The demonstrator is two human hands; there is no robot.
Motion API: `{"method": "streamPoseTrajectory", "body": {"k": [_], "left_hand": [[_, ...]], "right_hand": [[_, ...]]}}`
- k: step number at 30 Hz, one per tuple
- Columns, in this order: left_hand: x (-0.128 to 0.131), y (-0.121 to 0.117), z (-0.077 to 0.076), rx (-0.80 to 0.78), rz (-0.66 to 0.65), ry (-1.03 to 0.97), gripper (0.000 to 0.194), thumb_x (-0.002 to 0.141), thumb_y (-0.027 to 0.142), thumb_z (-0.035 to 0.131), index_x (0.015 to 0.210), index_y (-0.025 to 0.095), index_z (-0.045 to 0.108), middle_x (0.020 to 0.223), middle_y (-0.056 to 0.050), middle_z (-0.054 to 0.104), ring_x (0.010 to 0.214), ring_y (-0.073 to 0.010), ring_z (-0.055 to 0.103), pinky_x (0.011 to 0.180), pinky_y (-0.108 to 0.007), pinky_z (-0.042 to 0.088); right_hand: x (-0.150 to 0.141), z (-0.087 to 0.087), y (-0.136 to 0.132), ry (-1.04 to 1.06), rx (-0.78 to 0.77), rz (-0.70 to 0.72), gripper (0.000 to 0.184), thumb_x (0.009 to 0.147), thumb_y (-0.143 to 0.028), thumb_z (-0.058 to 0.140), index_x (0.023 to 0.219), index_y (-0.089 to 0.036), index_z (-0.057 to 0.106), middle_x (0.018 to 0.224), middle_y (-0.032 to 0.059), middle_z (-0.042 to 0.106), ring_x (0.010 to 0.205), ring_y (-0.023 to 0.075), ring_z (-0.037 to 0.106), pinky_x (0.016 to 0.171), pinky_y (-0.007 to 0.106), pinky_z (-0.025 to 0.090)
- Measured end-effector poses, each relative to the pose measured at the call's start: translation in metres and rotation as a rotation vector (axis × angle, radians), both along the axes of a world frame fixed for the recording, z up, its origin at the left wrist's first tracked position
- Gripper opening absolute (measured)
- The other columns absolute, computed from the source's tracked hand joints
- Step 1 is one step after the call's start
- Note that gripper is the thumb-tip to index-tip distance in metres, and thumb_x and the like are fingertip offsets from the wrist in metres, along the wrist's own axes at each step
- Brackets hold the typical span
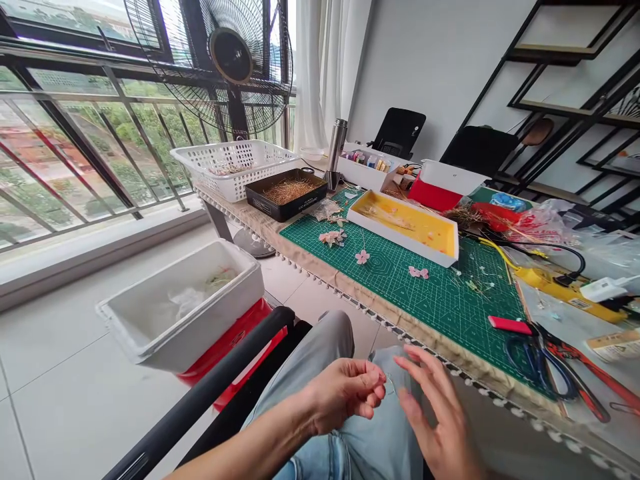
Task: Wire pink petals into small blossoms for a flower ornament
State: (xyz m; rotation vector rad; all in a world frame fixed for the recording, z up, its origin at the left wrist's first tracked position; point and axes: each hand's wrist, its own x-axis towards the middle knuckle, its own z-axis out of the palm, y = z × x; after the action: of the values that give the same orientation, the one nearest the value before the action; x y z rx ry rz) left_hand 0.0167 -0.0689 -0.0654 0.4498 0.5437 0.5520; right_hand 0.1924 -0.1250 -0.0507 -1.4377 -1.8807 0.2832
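Note:
Above my lap, my left hand is closed in a pinch. From its fingertips sticks out a thin, pale wire-like strand, too fine to make out fully. My right hand is just to the right of the strand, fingers apart and holding nothing that I can see. On the green cutting mat beyond the hands lie a pink flower, a pair of pink petals and a small cluster of pale pink flowers.
A white box with a yellow inside and a black tray of thin stems stand on the table. Scissors, pliers and a yellow power strip lie at right. A white bin is at floor left, beside the chair armrest.

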Motion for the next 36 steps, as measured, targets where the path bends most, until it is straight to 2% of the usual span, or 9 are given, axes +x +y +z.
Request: {"method": "streamPoseTrajectory", "body": {"k": [2,4,5,7,9,13,16,26,36], "left_hand": [[0.003,0.000,0.000,0.090,0.050,0.041,0.046,0.063,0.047,0.084,0.077,0.010,0.061,0.065,0.000,0.057,0.051,-0.0047,0.048,0.046,-0.016,0.042],[0.005,-0.001,0.000,0.167,0.090,0.069,0.048,0.064,0.052,0.081,0.075,0.011,0.058,0.064,0.000,0.058,0.050,-0.0054,0.048,0.044,-0.018,0.042],[0.006,-0.001,0.000,0.192,0.105,0.075,0.049,0.065,0.053,0.080,0.075,0.011,0.058,0.064,0.000,0.058,0.049,-0.0056,0.048,0.044,-0.018,0.042],[0.006,-0.001,0.002,0.211,0.126,0.067,0.048,0.066,0.053,0.079,0.076,0.011,0.058,0.064,0.000,0.057,0.049,-0.0053,0.047,0.043,-0.018,0.040],[0.004,0.000,0.004,0.202,0.139,0.042,0.047,0.067,0.052,0.080,0.078,0.011,0.059,0.065,0.000,0.057,0.048,-0.0045,0.046,0.043,-0.017,0.039],[-0.002,0.002,0.010,0.179,0.124,-0.042,0.044,0.067,0.047,0.081,0.080,0.010,0.061,0.063,0.001,0.057,0.046,-0.0034,0.044,0.041,-0.017,0.035],[-0.004,0.002,0.013,0.193,0.096,-0.092,0.041,0.069,0.045,0.080,0.079,0.010,0.061,0.062,0.001,0.058,0.041,-0.0037,0.044,0.036,-0.017,0.031],[-0.004,0.002,0.010,0.179,0.088,-0.172,0.036,0.072,0.040,0.080,0.077,0.011,0.060,0.060,0.000,0.060,0.037,-0.0035,0.044,0.031,-0.015,0.028],[-0.004,0.003,0.007,0.185,0.090,-0.217,0.033,0.073,0.037,0.080,0.079,0.011,0.060,0.061,-0.001,0.061,0.039,-0.0039,0.046,0.032,-0.014,0.035]], "right_hand": [[-0.007,0.008,-0.007,0.328,-0.059,-0.019,0.022,0.098,-0.036,0.046,0.103,-0.027,0.065,0.126,0.0075,0.059,0.119,0.0249,0.054,0.095,0.035,0.044],[-0.013,0.018,-0.011,0.706,-0.124,-0.058,0.030,0.100,-0.038,0.043,0.082,-0.027,0.064,0.093,0.0028,0.067,0.099,0.0210,0.061,0.096,0.035,0.043],[-0.015,0.023,-0.012,0.870,-0.163,-0.066,0.036,0.100,-0.041,0.043,0.071,-0.026,0.061,0.074,0.0000,0.061,0.080,0.0186,0.060,0.094,0.036,0.043],[-0.014,0.028,-0.010,1.109,-0.284,-0.054,0.044,0.096,-0.045,0.048,0.057,-0.024,0.052,0.053,-0.0044,0.042,0.054,0.0152,0.044,0.084,0.037,0.045],[-0.011,0.029,-0.006,1.234,-0.437,-0.044,0.046,0.089,-0.046,0.058,0.051,-0.023,0.047,0.049,-0.0058,0.033,0.050,0.0142,0.033,0.075,0.037,0.044],[-0.007,0.020,-0.003,1.219,-0.685,0.035,0.047,0.083,-0.046,0.066,0.047,-0.022,0.046,0.050,-0.0052,0.031,0.055,0.0146,0.031,0.070,0.033,0.038],[-0.011,0.015,-0.006,1.213,-0.764,0.071,0.048,0.084,-0.047,0.064,0.048,-0.021,0.045,0.051,-0.0046,0.030,0.057,0.0150,0.031,0.060,0.030,0.031],[-0.012,0.016,-0.005,1.327,-0.727,0.033,0.048,0.080,-0.045,0.068,0.044,-0.021,0.046,0.045,-0.0054,0.028,0.053,0.0141,0.028,0.064,0.031,0.035],[-0.011,0.012,-0.007,1.337,-0.756,-0.005,0.046,0.080,-0.046,0.067,0.045,-0.022,0.047,0.047,-0.0050,0.030,0.055,0.0149,0.031,0.067,0.034,0.040]]}}
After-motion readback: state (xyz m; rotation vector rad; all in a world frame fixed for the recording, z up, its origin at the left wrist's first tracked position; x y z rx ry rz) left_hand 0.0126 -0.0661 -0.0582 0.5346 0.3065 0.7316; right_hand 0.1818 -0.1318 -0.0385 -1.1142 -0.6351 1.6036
